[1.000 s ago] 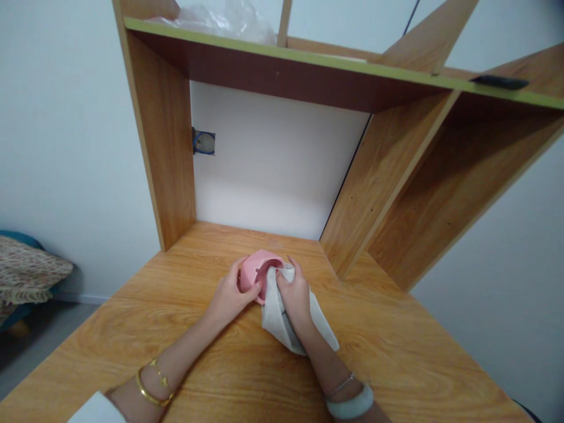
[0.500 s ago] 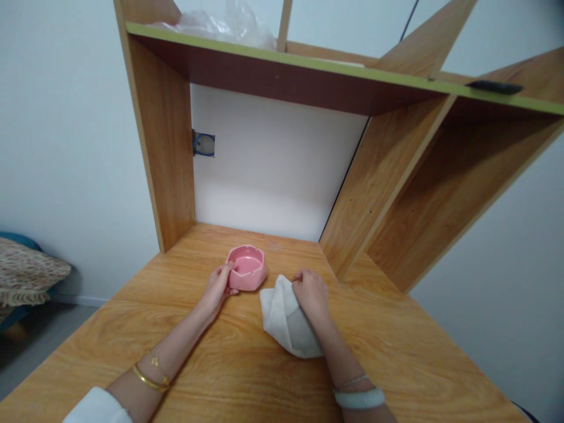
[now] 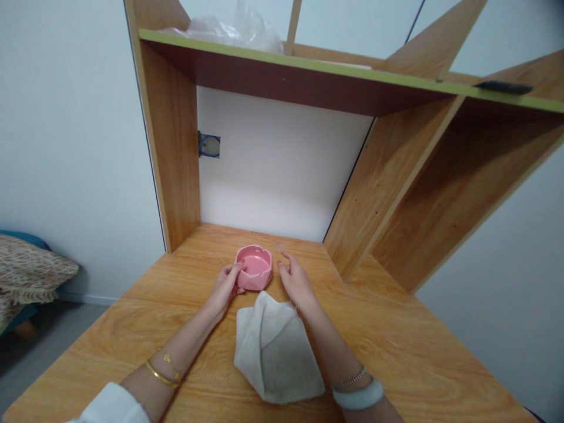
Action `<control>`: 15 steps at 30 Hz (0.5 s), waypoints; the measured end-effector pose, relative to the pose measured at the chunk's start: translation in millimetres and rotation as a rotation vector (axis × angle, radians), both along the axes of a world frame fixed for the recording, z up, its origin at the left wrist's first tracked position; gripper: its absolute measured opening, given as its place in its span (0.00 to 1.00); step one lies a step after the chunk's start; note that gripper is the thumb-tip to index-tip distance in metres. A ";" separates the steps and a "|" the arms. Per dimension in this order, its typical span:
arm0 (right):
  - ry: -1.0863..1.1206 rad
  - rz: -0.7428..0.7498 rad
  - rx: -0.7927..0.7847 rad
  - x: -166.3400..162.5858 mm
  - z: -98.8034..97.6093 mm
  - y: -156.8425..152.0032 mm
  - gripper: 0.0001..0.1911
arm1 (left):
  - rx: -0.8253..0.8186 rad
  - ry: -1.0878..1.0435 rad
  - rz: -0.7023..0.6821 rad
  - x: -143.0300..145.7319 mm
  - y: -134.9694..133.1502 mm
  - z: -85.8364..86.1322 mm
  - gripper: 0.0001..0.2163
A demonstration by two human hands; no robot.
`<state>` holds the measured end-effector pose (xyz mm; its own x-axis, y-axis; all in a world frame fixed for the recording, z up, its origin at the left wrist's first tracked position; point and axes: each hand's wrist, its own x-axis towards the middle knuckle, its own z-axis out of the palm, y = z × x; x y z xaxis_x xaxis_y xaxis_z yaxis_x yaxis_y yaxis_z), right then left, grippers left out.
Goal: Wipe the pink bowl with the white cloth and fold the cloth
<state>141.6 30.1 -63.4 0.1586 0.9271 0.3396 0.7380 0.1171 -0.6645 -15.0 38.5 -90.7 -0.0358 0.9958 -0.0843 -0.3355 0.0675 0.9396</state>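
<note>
A pink faceted ashtray (image 3: 257, 278) with notches in its rim stands upright over the wooden desktop. My left hand (image 3: 227, 286) grips its left side, thumb over the rim and fingers underneath or behind. Just right of the ashtray, my right hand (image 3: 295, 279) is apart from it, thumb and index finger spread with nothing between them. Below both hands lies a folded grey cloth (image 3: 282, 352), its upper right edge close under my right wrist. Whether the ashtray's base touches the desk cannot be made out.
A wooden shelf unit (image 3: 176, 147) rises behind the desk (image 3: 396, 352), with a slanting divider at right. Clear plastic (image 3: 238, 29) and a dark flat object (image 3: 504, 87) rest on the upper shelf. A wall socket box (image 3: 209, 145) sits at back left. A patterned cover (image 3: 35, 267) hangs at far left.
My right hand has let go of the cloth and moved up and left toward the ashtray. The cloth now lies nearer to me. My left hand still holds the ashtray.
</note>
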 end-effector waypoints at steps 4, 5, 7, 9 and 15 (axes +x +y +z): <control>0.092 0.055 -0.067 -12.6 2.1 7.8 0.20 | 0.018 0.026 0.016 1.8 0.0 0.2 0.19; 0.055 0.058 -0.062 -13.8 2.1 8.8 0.18 | 0.038 0.034 0.017 2.7 -0.4 0.2 0.21; -0.029 0.051 -0.042 -11.4 2.9 10.1 0.16 | 0.118 0.053 -0.004 5.0 -1.8 0.1 0.25; -0.072 0.030 -0.029 -1.6 5.2 10.9 0.16 | 0.211 0.105 -0.061 7.2 -3.6 -0.7 0.28; -0.091 -0.170 -0.005 64.5 8.0 9.7 0.17 | 0.350 0.374 -0.173 7.8 -7.4 -1.1 0.19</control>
